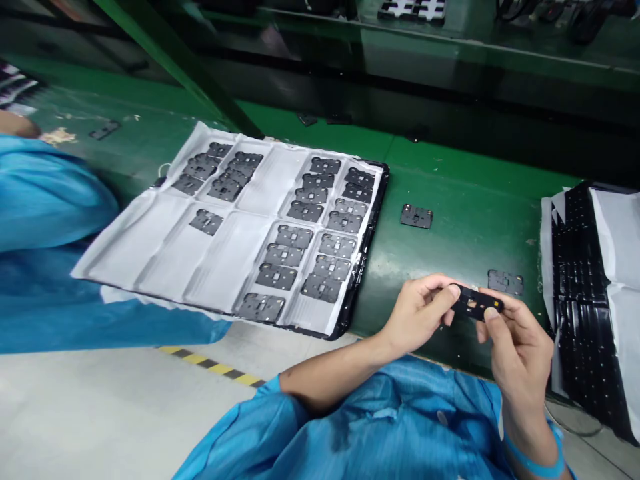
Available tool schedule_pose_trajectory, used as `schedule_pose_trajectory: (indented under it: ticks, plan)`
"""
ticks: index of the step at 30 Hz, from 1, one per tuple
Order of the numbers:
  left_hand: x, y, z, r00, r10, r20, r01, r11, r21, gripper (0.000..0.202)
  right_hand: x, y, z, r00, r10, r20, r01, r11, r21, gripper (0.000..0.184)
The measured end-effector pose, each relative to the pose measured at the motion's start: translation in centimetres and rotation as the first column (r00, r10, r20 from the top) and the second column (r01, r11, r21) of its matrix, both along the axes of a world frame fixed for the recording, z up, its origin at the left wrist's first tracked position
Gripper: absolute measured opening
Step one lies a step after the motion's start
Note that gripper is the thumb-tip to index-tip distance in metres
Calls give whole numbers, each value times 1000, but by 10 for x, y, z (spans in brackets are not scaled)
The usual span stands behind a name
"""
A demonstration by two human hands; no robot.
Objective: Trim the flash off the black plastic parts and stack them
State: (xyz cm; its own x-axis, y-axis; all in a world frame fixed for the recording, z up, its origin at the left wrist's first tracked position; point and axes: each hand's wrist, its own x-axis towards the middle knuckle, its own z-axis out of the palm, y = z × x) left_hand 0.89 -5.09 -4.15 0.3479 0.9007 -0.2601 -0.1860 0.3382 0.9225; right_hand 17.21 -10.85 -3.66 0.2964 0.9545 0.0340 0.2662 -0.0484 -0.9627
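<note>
Furthest left of the fingers, I have a co-worker's blue sleeve along the edge of my view, with a loose dark part on the bench just beyond it. Next comes a black tray under a white liner, left of the fingers and apart from them; flat black plates lie in its pockets, most of them toward the side nearer the fingers (some overlap, so I won't count them). On the green bench, beyond the left fingers, one plate lies alone.

My left hand pinches the left end of a black plate, thumb on the face turned to me. That plate is up between the two thumbs, a small yellow patch showing near its right end. Another plate lies on the bench just past the right fingertips. My right hand pinches the held plate's other end, thumb on its lower edge, a blue band round the wrist. Right of those fingers, apart from them, stand black trays with white liners.
</note>
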Motion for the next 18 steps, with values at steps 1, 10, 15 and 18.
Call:
schedule_pose_trajectory:
  ticks: [1,10,15,18]
  plan:
    - [-1,-1,1,999,-31,9,31,999,-7,48,0,1,-1,1000,-27,-11,26,1000,-7,24]
    - [-3,-2,2,991,-118,60,120,992,-33,44,1,3,-3,993,-85,-80,81,995,-54,28]
    - [-7,-2,4,993,-119,13,119,993,-10,45,-2,6,0,996,-69,-62,66,997,-51,31]
    - [-9,-3,4,994,-105,-9,105,995,1,45,-3,7,1,997,-60,-52,57,996,-62,33]
